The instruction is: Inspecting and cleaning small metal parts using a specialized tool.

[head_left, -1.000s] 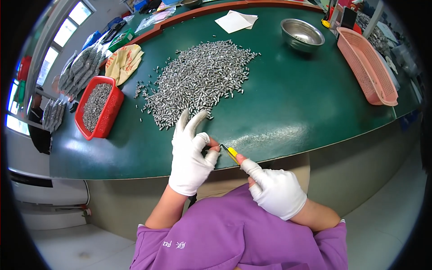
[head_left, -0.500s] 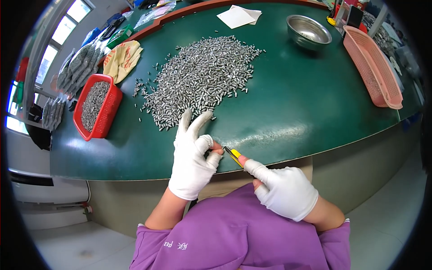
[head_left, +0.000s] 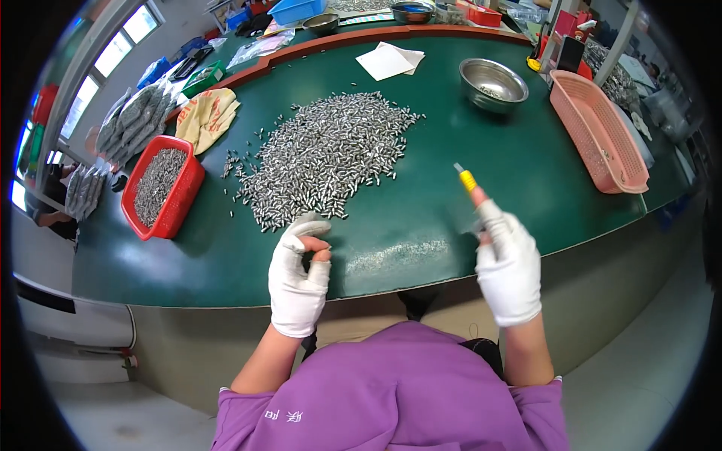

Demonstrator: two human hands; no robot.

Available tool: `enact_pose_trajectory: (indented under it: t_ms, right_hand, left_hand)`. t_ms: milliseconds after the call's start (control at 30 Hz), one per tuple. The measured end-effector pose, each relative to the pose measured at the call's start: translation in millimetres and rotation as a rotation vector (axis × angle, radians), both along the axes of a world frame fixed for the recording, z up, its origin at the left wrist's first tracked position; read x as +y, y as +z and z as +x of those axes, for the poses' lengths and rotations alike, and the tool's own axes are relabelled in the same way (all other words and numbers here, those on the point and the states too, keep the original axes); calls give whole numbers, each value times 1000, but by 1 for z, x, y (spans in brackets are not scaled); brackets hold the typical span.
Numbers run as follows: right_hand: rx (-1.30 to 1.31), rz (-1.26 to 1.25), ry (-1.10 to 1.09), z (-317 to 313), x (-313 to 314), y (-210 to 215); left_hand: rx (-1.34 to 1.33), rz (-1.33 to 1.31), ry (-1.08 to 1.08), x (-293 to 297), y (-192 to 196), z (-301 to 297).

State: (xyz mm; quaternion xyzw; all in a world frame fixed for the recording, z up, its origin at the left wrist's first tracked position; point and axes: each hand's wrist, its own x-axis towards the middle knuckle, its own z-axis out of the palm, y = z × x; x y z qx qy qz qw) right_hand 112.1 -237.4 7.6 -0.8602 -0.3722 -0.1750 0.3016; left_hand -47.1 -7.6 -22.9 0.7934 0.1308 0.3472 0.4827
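Note:
My left hand (head_left: 297, 274), in a white glove with the thumb and index tips bare, hovers at the near edge of a heap of small silver metal pieces (head_left: 331, 150). Its thumb and index finger are pressed together; whatever may lie between them cannot be seen. Out to the right, over the green table (head_left: 406, 218), my gloved right hand (head_left: 508, 259) grips a slim tool with a yellow band (head_left: 467, 180). The tool points up and away, and a small silver bit shows at its tip. Motion blurs the lower fingers of this hand.
Left of the heap stands a red basket (head_left: 189, 192) full of metal pieces, near a yellowish cloth bag (head_left: 204, 124). At the back right are a steel bowl (head_left: 480, 98) and a long pink basket (head_left: 575, 128). White paper (head_left: 383, 62) lies at the back by the raised brown edge (head_left: 331, 49).
My right hand has swung away from my left, forward and to the right, carrying the yellow-banded tool. My left hand's raised fingers have curled down. The view has shifted, showing more of the back.

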Motion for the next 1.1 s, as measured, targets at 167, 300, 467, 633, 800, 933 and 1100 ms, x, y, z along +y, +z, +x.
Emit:
enact_pose_trajectory:
  t_ms: [167, 300, 467, 633, 800, 933, 1100]
  right_hand:
    - [-142, -226, -246, 50, -8, -20]
    - [-68, -34, -215, 49, 7, -17]
    - [-61, 134, 18, 28, 30, -6]
    - [-181, -218, -315, 83, 5, -11]
    - [-275, -290, -274, 75, 2, -18]
    - [-19, 9, 542, 0, 51, 11]
    - [191, -244, 1115, -43, 79, -7]
  left_hand:
    - [-169, -297, 69, 0, 3, -3]
    - [-318, -488, 75, 10, -1, -4]
    - [-509, -702, 34, 21, -9, -3]
    - [-450, -705, 28, 18, -5, -3]
    - [-405, -668, 12, 18, -3, -3]
    - [-384, -650, 27, 20, -1, -5]
    - [-367, -608, 26, 19, -3, -3]
